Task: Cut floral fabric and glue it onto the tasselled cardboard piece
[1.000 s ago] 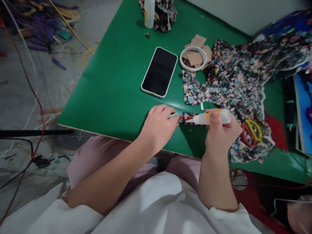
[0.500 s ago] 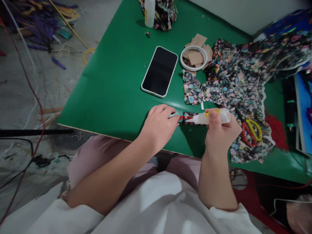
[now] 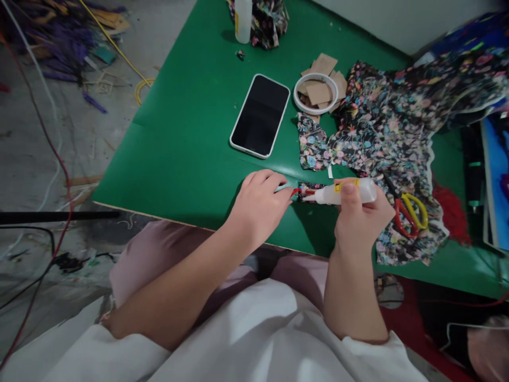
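My right hand (image 3: 360, 215) is closed round a translucent squeeze bottle with a yellow label (image 3: 336, 192), tilted flat so its thin nozzle points left. The nozzle tip is over a small strip of dark floral fabric (image 3: 303, 185) lying on the table; whether it touches cannot be told. My left hand (image 3: 260, 204) rests at the left of that strip with curled fingers. From its fingertips a thin red strip (image 3: 296, 191) runs onto the fabric. Something light blue (image 3: 281, 187) shows between the fingers, mostly hidden.
On the green table (image 3: 178, 132) lie a phone (image 3: 260, 115), a white ring (image 3: 296, 101) with brown card pieces (image 3: 318, 94), and floral cloth (image 3: 389, 122). Scissors with red and yellow handles (image 3: 411, 215) lie on the cloth. Another bottle (image 3: 243, 24) stands at the back.
Almost nothing differs. Both hands and the bottle keep their places, and the view has shifted very slightly.
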`<state>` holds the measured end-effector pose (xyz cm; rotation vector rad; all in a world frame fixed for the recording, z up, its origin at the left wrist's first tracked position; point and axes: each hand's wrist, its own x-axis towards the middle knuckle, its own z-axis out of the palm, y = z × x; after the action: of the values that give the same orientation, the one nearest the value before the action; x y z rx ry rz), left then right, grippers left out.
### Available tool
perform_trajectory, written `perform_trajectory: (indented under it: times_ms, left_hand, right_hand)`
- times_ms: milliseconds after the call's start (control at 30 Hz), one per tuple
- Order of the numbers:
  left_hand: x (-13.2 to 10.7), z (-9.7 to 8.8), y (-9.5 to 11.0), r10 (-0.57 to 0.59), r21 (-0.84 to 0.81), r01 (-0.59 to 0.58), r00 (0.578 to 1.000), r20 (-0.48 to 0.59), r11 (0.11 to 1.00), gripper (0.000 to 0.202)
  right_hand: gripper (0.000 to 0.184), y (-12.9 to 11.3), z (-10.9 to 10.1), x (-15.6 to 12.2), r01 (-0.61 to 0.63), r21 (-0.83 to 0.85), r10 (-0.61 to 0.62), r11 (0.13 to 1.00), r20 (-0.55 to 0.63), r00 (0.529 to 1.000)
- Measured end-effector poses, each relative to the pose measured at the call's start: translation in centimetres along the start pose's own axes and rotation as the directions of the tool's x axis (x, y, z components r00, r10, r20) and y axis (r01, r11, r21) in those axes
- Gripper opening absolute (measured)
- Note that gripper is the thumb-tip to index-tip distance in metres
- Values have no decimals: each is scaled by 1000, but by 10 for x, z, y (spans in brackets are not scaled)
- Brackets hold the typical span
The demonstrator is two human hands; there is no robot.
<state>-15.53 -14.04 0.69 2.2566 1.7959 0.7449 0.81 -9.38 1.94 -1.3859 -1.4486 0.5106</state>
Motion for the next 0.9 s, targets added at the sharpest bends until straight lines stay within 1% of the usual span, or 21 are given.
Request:
perform_trajectory:
  times_ms: [400,533,900]
  left_hand:
    - [0,0,0,5,6,-6,1000,4,1000,18]
    - [0,0,0,1,6,-1,1000,8,1000,18]
    - [0,0,0,-24,-5,24,1000,9,1000,18]
  right_hand:
    - [27,1,0,0,54,19,-54,998,24,998]
    - [27,2,0,0,78,32,-78,996,14,997]
    - [25,0,2,-1,110,-6,-109,994,18,994]
